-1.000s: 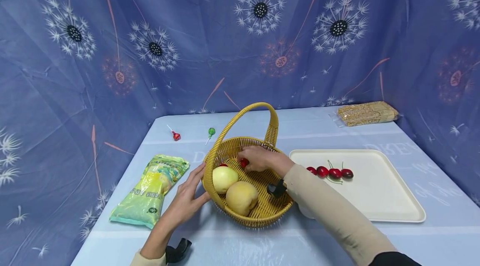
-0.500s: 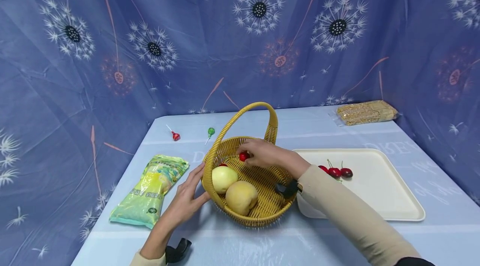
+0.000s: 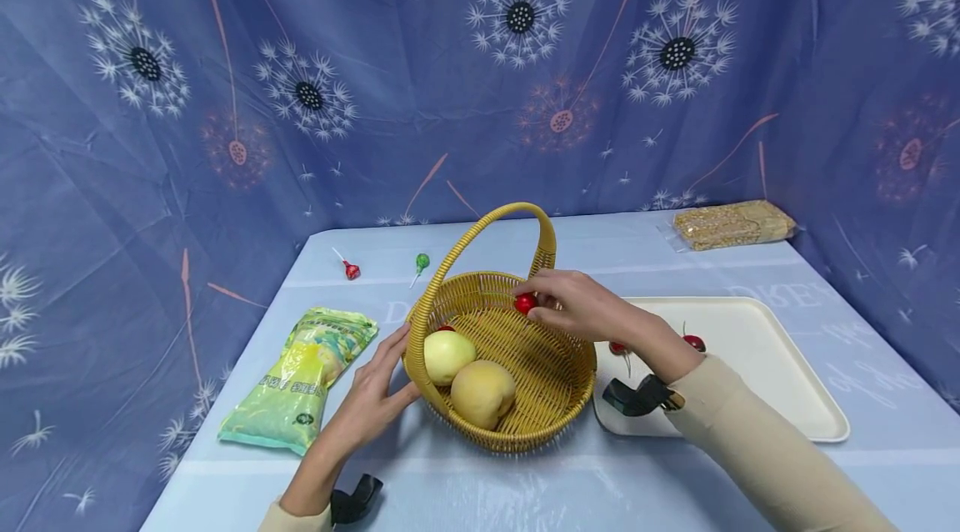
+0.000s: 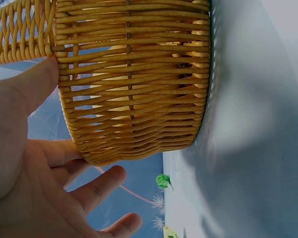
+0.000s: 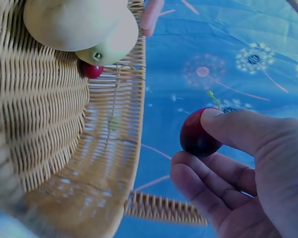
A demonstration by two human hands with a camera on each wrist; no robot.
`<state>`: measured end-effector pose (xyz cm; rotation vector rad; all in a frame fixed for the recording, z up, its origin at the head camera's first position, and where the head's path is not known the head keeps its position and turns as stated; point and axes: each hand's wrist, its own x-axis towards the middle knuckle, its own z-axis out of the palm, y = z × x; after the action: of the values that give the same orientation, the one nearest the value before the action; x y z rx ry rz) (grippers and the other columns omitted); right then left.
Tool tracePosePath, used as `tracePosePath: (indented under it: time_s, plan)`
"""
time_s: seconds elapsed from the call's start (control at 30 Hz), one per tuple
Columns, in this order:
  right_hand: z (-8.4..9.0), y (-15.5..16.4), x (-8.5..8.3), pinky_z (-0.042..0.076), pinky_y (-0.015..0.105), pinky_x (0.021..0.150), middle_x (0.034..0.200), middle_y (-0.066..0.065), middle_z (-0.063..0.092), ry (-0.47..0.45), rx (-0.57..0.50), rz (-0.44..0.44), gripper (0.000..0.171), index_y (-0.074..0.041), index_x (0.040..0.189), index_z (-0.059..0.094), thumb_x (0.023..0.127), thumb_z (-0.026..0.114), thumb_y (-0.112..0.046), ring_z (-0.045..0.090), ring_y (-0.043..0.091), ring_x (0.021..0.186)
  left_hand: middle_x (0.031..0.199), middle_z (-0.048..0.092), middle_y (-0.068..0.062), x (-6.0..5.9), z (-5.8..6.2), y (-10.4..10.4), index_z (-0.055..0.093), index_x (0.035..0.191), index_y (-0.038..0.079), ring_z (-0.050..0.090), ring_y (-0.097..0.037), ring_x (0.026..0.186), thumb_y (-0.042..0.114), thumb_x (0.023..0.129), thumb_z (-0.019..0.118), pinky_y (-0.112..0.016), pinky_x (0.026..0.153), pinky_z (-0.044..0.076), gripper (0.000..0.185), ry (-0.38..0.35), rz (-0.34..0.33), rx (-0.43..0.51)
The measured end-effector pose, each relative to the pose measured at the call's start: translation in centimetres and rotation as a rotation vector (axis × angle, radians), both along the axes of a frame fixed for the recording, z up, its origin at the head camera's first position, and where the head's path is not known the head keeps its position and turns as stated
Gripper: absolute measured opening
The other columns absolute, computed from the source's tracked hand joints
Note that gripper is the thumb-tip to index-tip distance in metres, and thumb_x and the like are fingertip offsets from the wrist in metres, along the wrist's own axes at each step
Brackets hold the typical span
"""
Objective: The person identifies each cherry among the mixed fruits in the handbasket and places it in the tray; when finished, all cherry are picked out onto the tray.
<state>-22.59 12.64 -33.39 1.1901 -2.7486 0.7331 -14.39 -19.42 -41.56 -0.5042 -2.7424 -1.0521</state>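
My right hand (image 3: 581,307) pinches a dark red cherry (image 5: 198,133) between thumb and fingers, above the right-hand rim of a woven yellow basket (image 3: 540,365). In the right wrist view its short green stem shows. Inside the basket lie a pale yellow-green apple (image 3: 448,358), a larger yellow fruit like a peach (image 3: 483,395) and another cherry (image 5: 93,69), partly hidden behind the apple. My left hand (image 3: 375,399) rests against the basket's left side. In the left wrist view its thumb touches the rim near the handle, and the other fingers are spread and fairly straight.
A cream tray (image 3: 780,382) right of the basket bears cherries, partly hidden by my right arm. A green-yellow packet (image 3: 300,382) lies at left. Behind are a red lollipop (image 3: 351,270), a green lollipop (image 3: 422,263) and a wrapped golden packet (image 3: 735,225). The basket's tall handle (image 3: 450,261) arches overhead.
My right hand has lifted the cherry off the basket's inside and carried it rightward to the rim. The left hand and the basket stay in place.
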Motion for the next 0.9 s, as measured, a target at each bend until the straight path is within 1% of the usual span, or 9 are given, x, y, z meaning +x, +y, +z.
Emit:
tracePosePath:
  time_s: [0.13, 0.2, 0.33, 0.4, 0.47, 0.57, 0.7, 0.8, 0.9]
  plan:
    - [-0.1, 1.9, 1.0, 0.050, 0.024, 0.069, 0.102, -0.003, 0.064, -0.014, -0.064, -0.034, 0.033, -0.015, 0.120, 0.063, 0.087, 0.067, -0.017, 0.061, 0.007, 0.086, 0.155, 0.028, -0.006, 0.0, 0.0, 0.0, 0.030, 0.149, 0.017, 0.033, -0.035, 0.139, 0.032, 0.088, 0.065, -0.063, 0.101, 0.026, 0.072, 0.006, -0.002, 0.001]
    - [-0.2, 2.9, 1.5, 0.050, 0.023, 0.066, 0.100, -0.004, 0.063, -0.016, -0.092, -0.056, 0.033, -0.016, 0.119, 0.063, 0.086, 0.069, -0.015, 0.061, 0.007, 0.085, 0.155, 0.028, -0.006, -0.1, 0.0, 0.0, 0.030, 0.149, 0.017, 0.033, -0.035, 0.139, 0.032, 0.088, 0.065, -0.063, 0.101, 0.026, 0.072, 0.007, -0.003, 0.001]
    - [-0.6, 4.6, 2.4, 0.049, 0.021, 0.051, 0.100, -0.005, 0.061, -0.047, -0.150, -0.086, 0.033, -0.020, 0.118, 0.063, 0.086, 0.068, -0.013, 0.060, 0.005, 0.081, 0.155, 0.028, -0.007, -0.1, 0.0, 0.0, 0.030, 0.149, 0.018, 0.033, -0.035, 0.139, 0.033, 0.088, 0.065, -0.064, 0.101, 0.026, 0.072, 0.004, 0.000, -0.002]
    - [-1.0, 5.4, 2.9, 0.047, 0.020, 0.047, 0.101, -0.006, 0.060, -0.051, -0.171, -0.092, 0.033, -0.022, 0.117, 0.063, 0.086, 0.068, -0.012, 0.059, 0.003, 0.078, 0.156, 0.028, -0.006, -0.1, -0.1, 0.0, 0.030, 0.149, 0.018, 0.032, -0.035, 0.140, 0.034, 0.088, 0.064, -0.064, 0.101, 0.026, 0.072, 0.001, 0.003, -0.004]
    - [-1.5, 6.2, 3.3, 0.048, 0.020, 0.049, 0.100, -0.007, 0.060, -0.032, -0.194, -0.096, 0.033, -0.020, 0.116, 0.063, 0.085, 0.069, -0.011, 0.059, 0.001, 0.074, 0.156, 0.028, -0.006, 0.0, 0.0, 0.0, 0.030, 0.149, 0.017, 0.032, -0.035, 0.140, 0.034, 0.088, 0.064, -0.065, 0.102, 0.026, 0.072, 0.001, 0.005, -0.007]
    - [-2.5, 7.4, 3.9, 0.049, 0.020, 0.057, 0.098, -0.010, 0.059, 0.041, -0.202, -0.127, 0.033, -0.018, 0.113, 0.064, 0.082, 0.072, -0.010, 0.059, -0.002, 0.074, 0.156, 0.028, -0.006, 0.0, -0.1, 0.0, 0.030, 0.149, 0.016, 0.032, -0.034, 0.140, 0.034, 0.088, 0.064, -0.064, 0.102, 0.026, 0.072, -0.009, 0.007, -0.008]
    - [-4.1, 8.7, 4.7, 0.051, 0.022, 0.062, 0.096, -0.011, 0.060, 0.100, -0.196, -0.210, 0.035, -0.019, 0.110, 0.065, 0.078, 0.076, -0.013, 0.058, -0.005, 0.076, 0.156, 0.028, -0.006, 0.1, -0.1, 0.1, 0.030, 0.149, 0.016, 0.032, -0.034, 0.140, 0.036, 0.088, 0.064, -0.063, 0.102, 0.026, 0.073, -0.027, 0.010, -0.004]
    - [-5.5, 9.6, 5.0, 0.052, 0.025, 0.063, 0.095, -0.010, 0.061, 0.113, -0.192, -0.276, 0.036, -0.017, 0.109, 0.065, 0.076, 0.078, -0.012, 0.057, -0.005, 0.076, 0.156, 0.027, -0.006, 0.1, -0.1, 0.1, 0.029, 0.149, 0.016, 0.032, -0.034, 0.140, 0.036, 0.088, 0.064, -0.063, 0.102, 0.025, 0.073, -0.027, 0.015, -0.006]
    - [-7.0, 10.4, 5.1, 0.052, 0.024, 0.063, 0.092, -0.008, 0.062, 0.133, -0.189, -0.329, 0.037, -0.015, 0.108, 0.065, 0.074, 0.079, -0.009, 0.056, -0.006, 0.074, 0.156, 0.027, -0.006, 0.0, -0.1, 0.0, 0.029, 0.149, 0.015, 0.032, -0.035, 0.140, 0.035, 0.088, 0.064, -0.064, 0.103, 0.025, 0.073, -0.015, 0.015, -0.010]
